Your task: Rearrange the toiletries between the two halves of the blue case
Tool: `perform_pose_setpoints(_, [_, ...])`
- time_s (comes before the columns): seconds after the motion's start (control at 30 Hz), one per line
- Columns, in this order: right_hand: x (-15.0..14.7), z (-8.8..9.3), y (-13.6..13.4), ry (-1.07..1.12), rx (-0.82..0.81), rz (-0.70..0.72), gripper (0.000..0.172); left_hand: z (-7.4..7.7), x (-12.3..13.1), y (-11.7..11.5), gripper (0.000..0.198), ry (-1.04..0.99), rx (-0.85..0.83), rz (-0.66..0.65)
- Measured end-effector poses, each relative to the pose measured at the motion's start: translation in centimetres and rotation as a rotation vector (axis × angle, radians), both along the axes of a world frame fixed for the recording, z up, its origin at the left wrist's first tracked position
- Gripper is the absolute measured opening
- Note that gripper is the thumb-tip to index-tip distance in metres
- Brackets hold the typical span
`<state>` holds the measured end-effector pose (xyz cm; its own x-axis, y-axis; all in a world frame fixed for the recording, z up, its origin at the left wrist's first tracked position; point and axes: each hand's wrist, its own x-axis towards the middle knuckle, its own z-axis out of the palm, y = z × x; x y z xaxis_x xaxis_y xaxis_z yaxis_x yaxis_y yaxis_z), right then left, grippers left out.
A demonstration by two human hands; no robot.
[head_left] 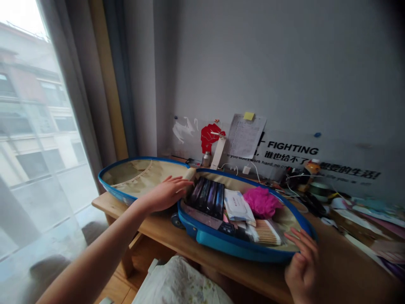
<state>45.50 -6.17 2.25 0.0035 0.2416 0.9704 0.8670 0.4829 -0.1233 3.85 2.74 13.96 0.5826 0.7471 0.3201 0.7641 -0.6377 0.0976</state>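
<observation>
A blue-rimmed suitcase [198, 238] lies open on the wooden table, its beige-lined lid [139, 173] spread out to the left. My left hand [171, 192] reaches over the hinge with fingers stretched out, beside a dark box [207, 196] of long, slim items; contact with the box is unclear. At the suitcase's right end, my right hand [302, 261] has its fingers apart over the rim and holds nothing. Inside lie a white soft pack [237, 207], a bright pink bath puff [262, 202] and a bundle of cotton swabs [265, 232].
On the table's right side [344, 266] there is clutter: cables, papers [359, 221] and a bottle with an orange label [313, 166]. A small silver bottle [206, 159] stands behind the suitcase by the wall. Curtains [79, 76] and a window are at the left.
</observation>
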Motion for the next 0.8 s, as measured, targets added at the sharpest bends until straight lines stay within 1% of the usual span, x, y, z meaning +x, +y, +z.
perform_pose_setpoints(0.07, [0.3, -0.1, 0.0, -0.016, -0.007, -0.002, 0.046, -2.0, -2.9, -1.7, 0.042, -0.102, 0.043, 0.166])
perform_pose_setpoints(0.13, [0.7, 0.0, -0.1, -0.047, -0.012, -0.023, 0.044, -4.3, -5.6, -3.0, 0.042, -0.133, 0.08, 0.305])
perform_pose_setpoints(0.2, [1.1, 0.2, -0.4, -0.103, -0.018, -0.069, 0.043, -6.2, -7.6, -3.7, 0.041, -0.13, 0.115, 0.356])
perform_pose_setpoints(0.27, [1.6, 0.4, -0.7, -0.17, -0.025, -0.119, 0.041, -7.4, -8.6, -3.9, 0.036, -0.124, 0.147, 0.345])
perform_pose_setpoints(0.37, [2.3, 0.7, -1.1, -0.214, -0.03, -0.172, 0.041, -8.0, -9.0, -3.8, 0.03, -0.141, 0.189, 0.302])
perform_pose_setpoints(0.47, [2.7, 0.9, -1.4, -0.217, -0.036, -0.188, 0.042, -7.9, -8.6, -3.5, 0.031, -0.172, 0.218, 0.271])
perform_pose_setpoints(0.57, [3.1, 1.1, -1.7, -0.228, -0.049, -0.171, 0.043, -7.8, -8.1, -3.6, 0.031, -0.196, 0.224, 0.252])
perform_pose_setpoints(0.67, [3.7, 1.4, -2.1, -0.212, -0.075, -0.177, 0.05, -7.7, -7.4, -3.9, 0.03, -0.198, 0.217, 0.234])
perform_pose_setpoints(0.8, [5.1, 2.3, -2.8, -0.178, -0.075, -0.236, 0.056, -7.8, -5.7, -4.4, 0.029, -0.189, 0.23, 0.217])
